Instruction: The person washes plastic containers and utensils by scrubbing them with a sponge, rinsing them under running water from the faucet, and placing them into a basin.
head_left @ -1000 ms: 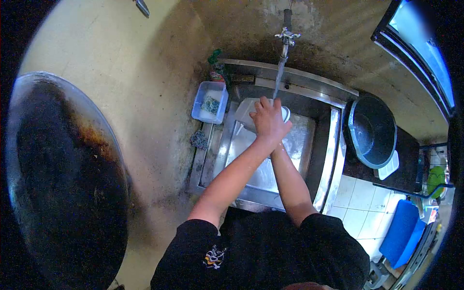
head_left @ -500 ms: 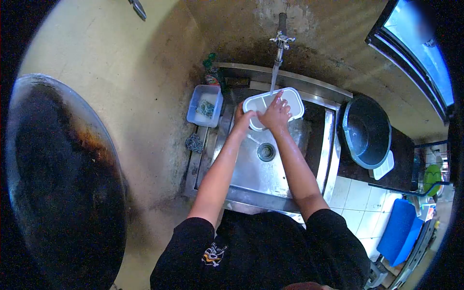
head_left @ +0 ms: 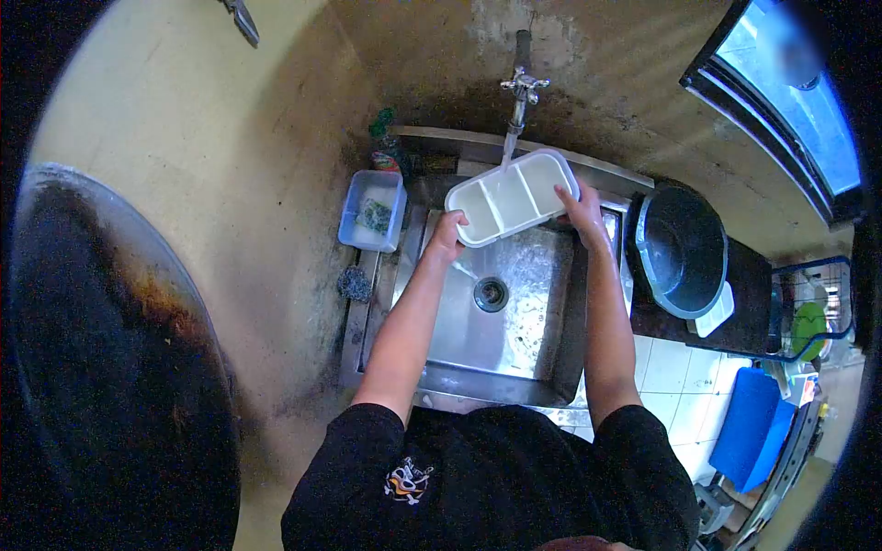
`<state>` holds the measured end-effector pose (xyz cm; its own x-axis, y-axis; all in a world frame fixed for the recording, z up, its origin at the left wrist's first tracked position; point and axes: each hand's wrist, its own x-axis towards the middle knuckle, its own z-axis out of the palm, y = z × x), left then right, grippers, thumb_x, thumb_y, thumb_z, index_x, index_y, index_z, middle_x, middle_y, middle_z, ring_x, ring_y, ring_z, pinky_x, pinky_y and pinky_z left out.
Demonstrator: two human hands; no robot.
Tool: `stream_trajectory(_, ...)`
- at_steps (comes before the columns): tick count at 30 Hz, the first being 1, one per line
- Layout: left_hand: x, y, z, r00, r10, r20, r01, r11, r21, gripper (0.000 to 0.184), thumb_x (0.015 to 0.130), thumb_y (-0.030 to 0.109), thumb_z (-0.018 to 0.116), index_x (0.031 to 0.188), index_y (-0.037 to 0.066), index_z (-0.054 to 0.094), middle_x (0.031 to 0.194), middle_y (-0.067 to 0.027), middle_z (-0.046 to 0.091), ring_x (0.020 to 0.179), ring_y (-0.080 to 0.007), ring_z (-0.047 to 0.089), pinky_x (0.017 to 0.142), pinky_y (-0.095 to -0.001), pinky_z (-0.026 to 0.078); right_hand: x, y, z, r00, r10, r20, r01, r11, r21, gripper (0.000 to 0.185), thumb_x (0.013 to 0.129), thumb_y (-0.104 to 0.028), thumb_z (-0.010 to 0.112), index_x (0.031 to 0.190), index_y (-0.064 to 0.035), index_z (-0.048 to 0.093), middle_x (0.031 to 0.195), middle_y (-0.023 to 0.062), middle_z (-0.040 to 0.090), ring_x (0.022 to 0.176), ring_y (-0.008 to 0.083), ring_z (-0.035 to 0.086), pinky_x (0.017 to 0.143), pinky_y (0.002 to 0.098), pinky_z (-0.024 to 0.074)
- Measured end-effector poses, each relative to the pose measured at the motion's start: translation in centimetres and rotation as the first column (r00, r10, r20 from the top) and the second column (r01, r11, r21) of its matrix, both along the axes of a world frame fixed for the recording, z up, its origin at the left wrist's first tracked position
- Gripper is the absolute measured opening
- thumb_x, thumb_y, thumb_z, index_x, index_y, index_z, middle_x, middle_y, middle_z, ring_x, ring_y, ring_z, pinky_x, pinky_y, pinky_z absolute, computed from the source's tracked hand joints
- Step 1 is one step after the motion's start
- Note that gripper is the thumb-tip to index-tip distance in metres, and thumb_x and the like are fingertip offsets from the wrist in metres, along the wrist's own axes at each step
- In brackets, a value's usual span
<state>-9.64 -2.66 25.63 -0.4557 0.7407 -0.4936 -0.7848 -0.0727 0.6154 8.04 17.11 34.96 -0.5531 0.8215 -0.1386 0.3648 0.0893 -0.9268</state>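
A white food container (head_left: 512, 198) with three compartments is held tilted over the steel sink (head_left: 514, 354). My left hand (head_left: 447, 235) grips its left end, thumb over the rim. At the right end, my right hand (head_left: 584, 213) is closed round the edge, with the thumb inside and the other fingers mostly hidden beneath. Water runs from the wall tap (head_left: 520, 101) onto the container's back edge, near the left divider. The sink drain (head_left: 491, 294) shows below the container.
Left of the sink stand a clear plastic tub (head_left: 346, 220) with a scrubbing pad in it, a dark scourer (head_left: 354, 284) and a green-capped bottle (head_left: 384, 138). A dark basin (head_left: 682, 253) and a white lid-like piece (head_left: 714, 312) lie to the right. A large blackened pan (head_left: 110, 367) is at far left.
My right hand has moved from inside the container to its right end. The container now shows its compartments more fully and sits slightly tilted. My left hand still grips the left end.
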Motion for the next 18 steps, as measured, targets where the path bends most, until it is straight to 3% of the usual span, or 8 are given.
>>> stream_trajectory(1, 0.4, 0.4, 1.1, 1.000, -0.003, -0.011, 0.003, 1.000, -0.019, 0.037, 0.062, 0.010, 0.053, 0.098, 0.002, 0.057, 0.085, -0.0097, 0.060, 0.078, -0.0235, 0.061, 0.070, -0.0331, 0.050, 0.5, -0.1, 0.7, 0.999, 0.044, 0.030, -0.040, 0.991, -0.131, 0.053, 0.076, -0.030, 0.061, 0.119, -0.0013, 0.047, 0.101, 0.0206, 0.058, 0.096, 0.0318, 0.056, 0.086, 0.0396, 0.0422)
stream_trajectory(2, 0.9, 0.6, 2.3, 1.000, -0.005, -0.010, 0.004, 1.000, -0.020, 0.037, 0.062, 0.010, 0.053, 0.098, 0.002, 0.057, 0.085, -0.0097, 0.060, 0.078, -0.0235, 0.061, 0.070, -0.0331, 0.050, 1.0, 2.0, -3.3, 0.992, -0.016, 0.126, -0.007, 0.982, 0.186, 0.046, 0.078, -0.024, 0.054, 0.117, -0.0001, 0.049, 0.099, 0.0204, 0.060, 0.094, 0.0310, 0.057, 0.085, 0.0365, 0.0426)
stream_trajectory(4, 1.5, 0.9, 3.9, 0.892, -0.351, -0.286, 0.247, 0.907, -0.341, 0.038, 0.066, 0.010, 0.056, 0.103, 0.003, 0.057, 0.088, -0.0098, 0.061, 0.081, -0.0233, 0.061, 0.067, -0.0333, 0.051, 2.1, 0.2, 1.4, 0.986, -0.083, 0.144, 0.072, 0.994, 0.080, 0.042, 0.077, -0.020, 0.050, 0.113, 0.0012, 0.051, 0.100, 0.0194, 0.060, 0.095, 0.0302, 0.057, 0.085, 0.0356, 0.0424)
stream_trajectory(6, 1.4, 1.8, 3.2, 0.864, -0.419, -0.279, 0.279, 0.860, -0.428, 0.039, 0.068, 0.008, 0.057, 0.107, 0.003, 0.056, 0.090, -0.0102, 0.062, 0.082, -0.0231, 0.061, 0.064, -0.0346, 0.051, 2.6, 0.5, 0.9, 0.984, -0.094, 0.152, 0.091, 0.995, 0.029, 0.044, 0.075, -0.016, 0.050, 0.116, 0.0010, 0.048, 0.102, 0.0194, 0.059, 0.095, 0.0299, 0.056, 0.086, 0.0348, 0.0419)
stream_trajectory(8, 1.2, 2.5, 2.2, 0.704, -0.410, -0.579, 0.094, 0.863, -0.497, 0.039, 0.066, 0.006, 0.058, 0.105, 0.001, 0.055, 0.090, -0.0116, 0.063, 0.082, -0.0233, 0.061, 0.068, -0.0349, 0.050, 3.1, 0.7, 0.7, 0.993, -0.009, 0.117, 0.010, 1.000, -0.010, 0.053, 0.070, -0.006, 0.051, 0.122, -0.0001, 0.043, 0.106, 0.0188, 0.057, 0.098, 0.0288, 0.055, 0.088, 0.0332, 0.0406)
stream_trajectory(14, -0.3, 3.4, 1.3, 0.322, -0.330, -0.887, -0.271, 0.866, -0.421, 0.037, 0.062, 0.003, 0.057, 0.099, 0.001, 0.057, 0.091, -0.0135, 0.063, 0.084, -0.0229, 0.061, 0.074, -0.0332, 0.048, 3.8, -0.5, 0.4, 0.995, 0.074, 0.073, -0.084, 0.984, 0.157, 0.062, 0.061, 0.008, 0.047, 0.122, 0.0002, 0.042, 0.109, 0.0182, 0.056, 0.102, 0.0279, 0.053, 0.091, 0.0329, 0.0392)
stream_trajectory(17, 0.4, 2.7, 6.4, 0.525, -0.225, -0.821, -0.169, 0.918, -0.359, 0.041, 0.062, 0.003, 0.058, 0.102, 0.003, 0.056, 0.092, -0.0119, 0.063, 0.085, -0.0238, 0.061, 0.076, -0.0347, 0.048, 3.1, -0.6, -0.7, 0.994, 0.016, 0.104, -0.044, 0.961, 0.272, 0.060, 0.062, 0.006, 0.046, 0.121, 0.0003, 0.044, 0.108, 0.0191, 0.056, 0.101, 0.0284, 0.054, 0.090, 0.0326, 0.0397)
stream_trajectory(18, 0.4, 2.2, 7.4, 0.778, -0.142, -0.612, -0.022, 0.967, -0.253, 0.041, 0.062, 0.010, 0.059, 0.102, 0.004, 0.056, 0.092, -0.0110, 0.062, 0.085, -0.0244, 0.060, 0.077, -0.0351, 0.048, 2.8, -0.6, -0.8, 0.999, -0.011, 0.037, 0.005, 0.987, 0.163, 0.059, 0.063, 0.005, 0.046, 0.121, -0.0006, 0.044, 0.106, 0.0196, 0.057, 0.101, 0.0288, 0.055, 0.089, 0.0324, 0.0402)
